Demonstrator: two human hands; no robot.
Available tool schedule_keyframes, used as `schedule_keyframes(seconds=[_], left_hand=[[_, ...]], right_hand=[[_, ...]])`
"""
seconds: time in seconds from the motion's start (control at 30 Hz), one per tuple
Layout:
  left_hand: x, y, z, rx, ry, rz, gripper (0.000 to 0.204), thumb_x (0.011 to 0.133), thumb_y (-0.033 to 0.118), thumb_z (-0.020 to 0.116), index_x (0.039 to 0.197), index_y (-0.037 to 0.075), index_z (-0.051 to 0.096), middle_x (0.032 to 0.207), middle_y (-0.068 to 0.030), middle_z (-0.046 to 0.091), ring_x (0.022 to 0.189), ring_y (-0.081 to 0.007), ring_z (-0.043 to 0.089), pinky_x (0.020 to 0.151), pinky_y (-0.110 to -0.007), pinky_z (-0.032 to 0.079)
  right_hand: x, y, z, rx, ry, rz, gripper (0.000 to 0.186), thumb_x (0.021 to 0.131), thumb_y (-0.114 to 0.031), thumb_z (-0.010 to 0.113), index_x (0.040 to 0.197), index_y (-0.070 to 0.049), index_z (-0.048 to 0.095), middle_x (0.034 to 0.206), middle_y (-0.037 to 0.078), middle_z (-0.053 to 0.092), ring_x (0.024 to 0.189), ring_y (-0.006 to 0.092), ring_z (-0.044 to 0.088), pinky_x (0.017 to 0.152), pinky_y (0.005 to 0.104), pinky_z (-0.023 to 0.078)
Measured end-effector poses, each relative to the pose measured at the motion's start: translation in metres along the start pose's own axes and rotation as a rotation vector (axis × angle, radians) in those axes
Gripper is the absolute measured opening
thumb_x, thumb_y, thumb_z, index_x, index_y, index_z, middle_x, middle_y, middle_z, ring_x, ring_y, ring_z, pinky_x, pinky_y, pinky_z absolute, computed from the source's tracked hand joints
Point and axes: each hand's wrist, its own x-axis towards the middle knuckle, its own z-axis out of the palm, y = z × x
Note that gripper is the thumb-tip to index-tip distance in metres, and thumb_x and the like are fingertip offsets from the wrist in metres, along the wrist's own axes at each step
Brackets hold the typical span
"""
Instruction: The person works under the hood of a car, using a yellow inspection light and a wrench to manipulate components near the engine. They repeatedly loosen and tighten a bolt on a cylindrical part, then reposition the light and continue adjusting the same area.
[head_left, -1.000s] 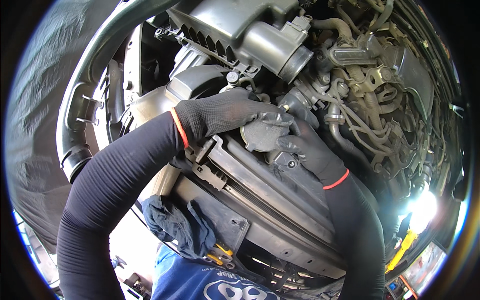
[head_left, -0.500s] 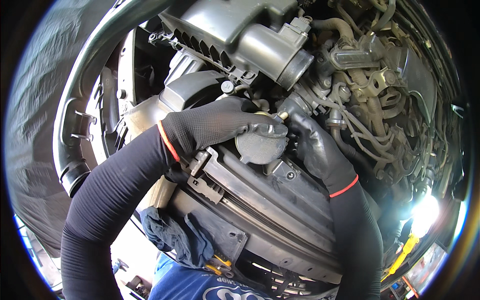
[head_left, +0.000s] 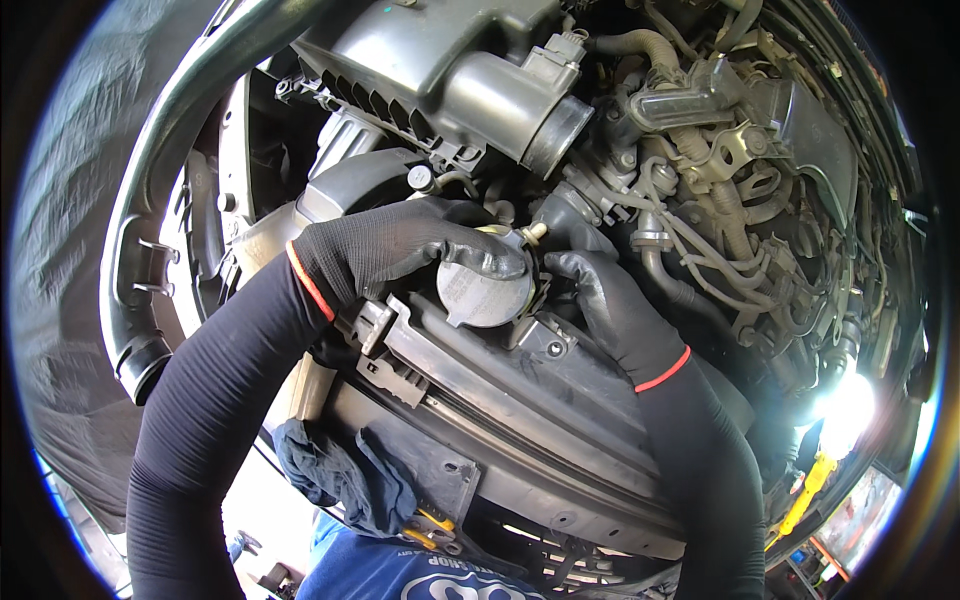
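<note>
A round grey metal radiator cap [head_left: 484, 296] with tabs on its edge sits at the middle of the engine bay, over the radiator's top panel. My left hand [head_left: 405, 245], in a black coated glove with a red cuff edge, grips it, one digit lying across its top. A small pale nipple [head_left: 538, 231] sticks out beside the cap's far right edge. Close by, my right hand [head_left: 612, 305], gloved alike, has its fingers bent in toward a black hose end [head_left: 563, 213]. Its fingertips are partly hidden behind the thumb, so whatever they pinch cannot be made out.
Beyond the hands stands a black air filter housing [head_left: 420, 75] with an open round outlet. Hoses and brackets [head_left: 720, 170] crowd the right side. A lit work lamp [head_left: 845, 420] hangs at the lower right. A blue rag [head_left: 345, 475] and yellow-handled tool [head_left: 430, 525] lie near me.
The whole view has shifted slightly, so the engine parts appear farther left. More of the cap's top shows, brighter now. My right thumb has come into sight beside the cap.
</note>
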Motion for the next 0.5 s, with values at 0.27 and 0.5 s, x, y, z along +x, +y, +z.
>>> schedule_keyframes(seconds=[0.27,0.5], left_hand=[[0.005,-0.006,-0.002,0.179,0.053,0.176,0.039,0.101,0.015,0.063,0.137,0.000,0.068,0.149,-0.0254,0.059,0.136,-0.0410,0.060,0.117,-0.048,0.046],[0.006,0.012,0.004,0.240,0.042,-0.015,0.038,0.102,0.015,0.062,0.136,0.000,0.068,0.148,-0.0254,0.060,0.137,-0.0370,0.060,0.117,-0.045,0.047]], right_hand=[[0.003,-0.027,0.009,0.614,-0.054,0.276,0.035,0.107,-0.025,0.064,0.133,-0.002,0.064,0.120,0.004,0.070,0.107,0.0139,0.066,0.097,0.0336,0.055],[0.002,-0.028,0.013,0.452,-0.194,0.165,0.056,0.102,-0.041,0.075,0.136,0.002,0.064,0.120,0.003,0.071,0.110,0.0082,0.064,0.099,0.0287,0.053]])
